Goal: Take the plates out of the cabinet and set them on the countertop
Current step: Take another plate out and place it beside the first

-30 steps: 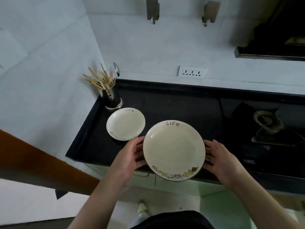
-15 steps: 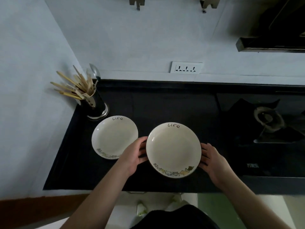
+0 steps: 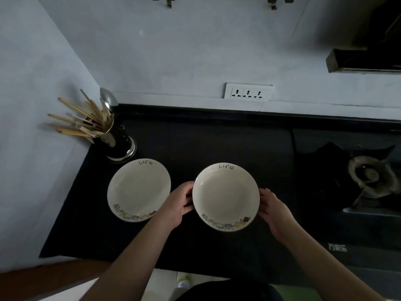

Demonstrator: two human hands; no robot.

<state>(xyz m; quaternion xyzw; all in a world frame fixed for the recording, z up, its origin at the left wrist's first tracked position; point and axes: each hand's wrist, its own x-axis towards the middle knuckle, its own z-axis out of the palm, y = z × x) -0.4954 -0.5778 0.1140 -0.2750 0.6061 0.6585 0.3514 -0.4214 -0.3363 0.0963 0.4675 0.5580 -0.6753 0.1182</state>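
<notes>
Dim, cool, flat light overall. The pale wall (image 3: pixel 195 51) reads brightest; the black worktop (image 3: pixel 217 144) swallows detail and the stove area (image 3: pixel 366 177) at right sinks into murk. Soft shadow beside the utensil holder (image 3: pixel 117 140). No hard glare, faint sheen on the two plates. Strong wide-angle bending at the edges, corners darkened. Slightly soft, noisy.

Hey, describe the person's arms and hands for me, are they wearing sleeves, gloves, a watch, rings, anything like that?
Both forearms are bare as far as the picture shows, with no sleeves in view. The left hand and the right hand wear no gloves, and no watch, bracelet or ring shows on either.
</notes>
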